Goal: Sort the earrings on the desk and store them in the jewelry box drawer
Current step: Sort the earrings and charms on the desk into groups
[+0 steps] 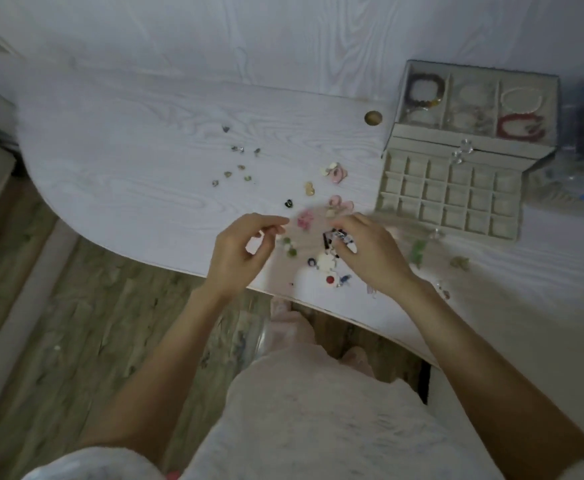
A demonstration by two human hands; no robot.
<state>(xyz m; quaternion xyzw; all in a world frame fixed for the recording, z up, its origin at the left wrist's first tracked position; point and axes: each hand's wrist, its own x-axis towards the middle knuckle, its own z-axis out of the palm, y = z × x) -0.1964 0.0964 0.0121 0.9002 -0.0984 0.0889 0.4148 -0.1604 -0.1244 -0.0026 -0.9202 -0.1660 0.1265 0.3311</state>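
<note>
Several small earrings lie scattered on the white desk (145, 140): tiny dark studs (238, 148) at the left, pink ones (337, 173) in the middle, a pink flower earring (305, 220) between my hands. My right hand (370, 252) hovers over a pile and pinches a black and white earring (339, 237) at its fingertips. My left hand (240, 252) has curled fingers with thumb and forefinger close together; the blur hides whether it holds anything. The beige jewelry box (477, 133) stands at the right, its gridded drawer (453, 199) pulled out toward me.
The box's top tray holds bracelets, a red one (519, 126) among them. A round cable hole (373, 118) sits left of the box. Green earrings (417, 252) lie right of my right hand. The curved desk edge runs just under my wrists; blurred blue items stand at far right.
</note>
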